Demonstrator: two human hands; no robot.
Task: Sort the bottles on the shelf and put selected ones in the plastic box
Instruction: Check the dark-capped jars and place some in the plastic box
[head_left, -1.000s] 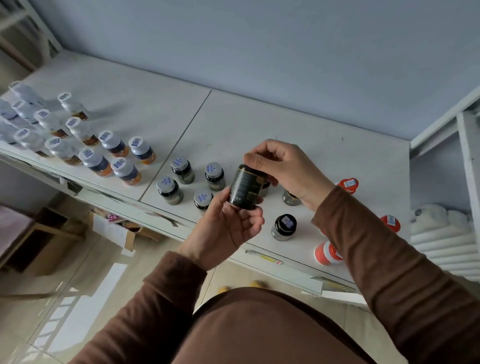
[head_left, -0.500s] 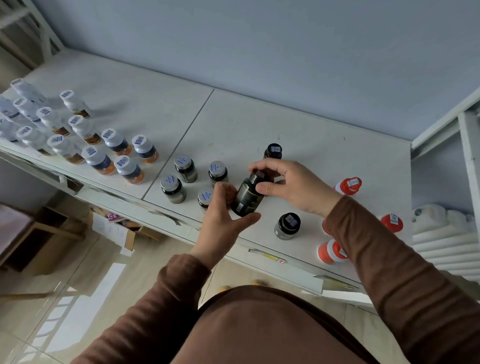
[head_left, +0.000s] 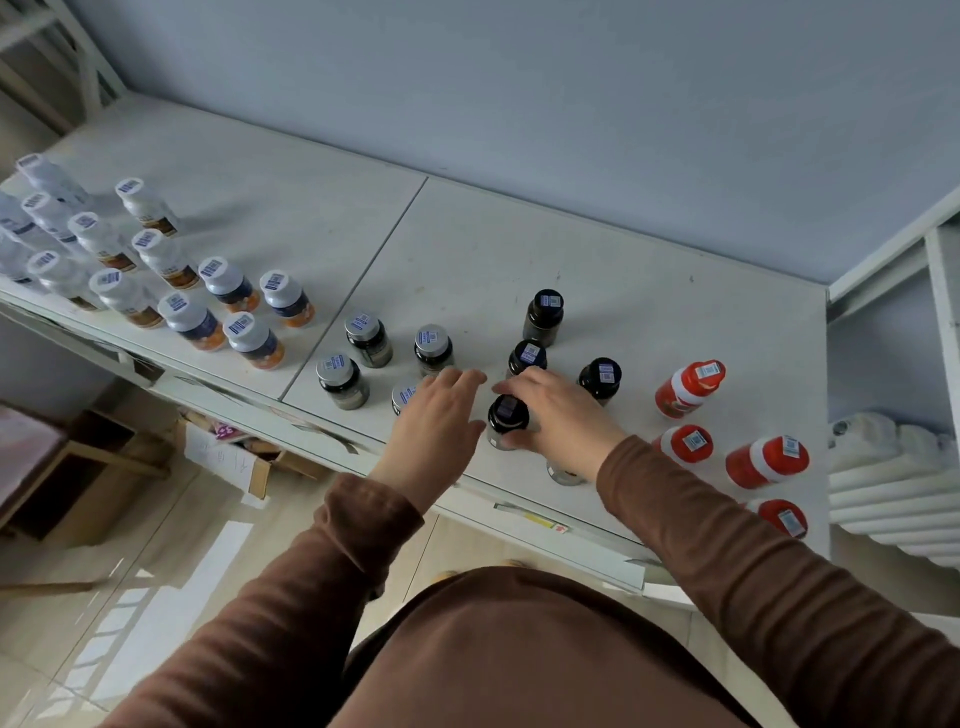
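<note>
A dark bottle with a black cap (head_left: 507, 419) stands upright on the white shelf (head_left: 467, 249) near its front edge. My right hand (head_left: 558, 413) grips this bottle from its right side. Just left of it, my left hand (head_left: 441, 415) hovers with straight fingers and holds nothing; it partly covers a silver-capped bottle (head_left: 404, 397). Three more black-capped dark bottles (head_left: 543, 310) (head_left: 527, 357) (head_left: 600, 376) stand behind my right hand. No plastic box is in view.
Silver-capped dark bottles (head_left: 367, 339) stand left of my hands, and several white bottles (head_left: 228, 283) fill the shelf's left end. Red bottles (head_left: 688, 387) stand at the right. Another bottle (head_left: 563, 474) is half hidden under my right wrist. A cardboard box (head_left: 228, 457) sits below the shelf.
The dark bottle was held up and tilted in both hands; it now stands upright on the shelf. My left hand has let go and opened, while my right hand still grips it.
</note>
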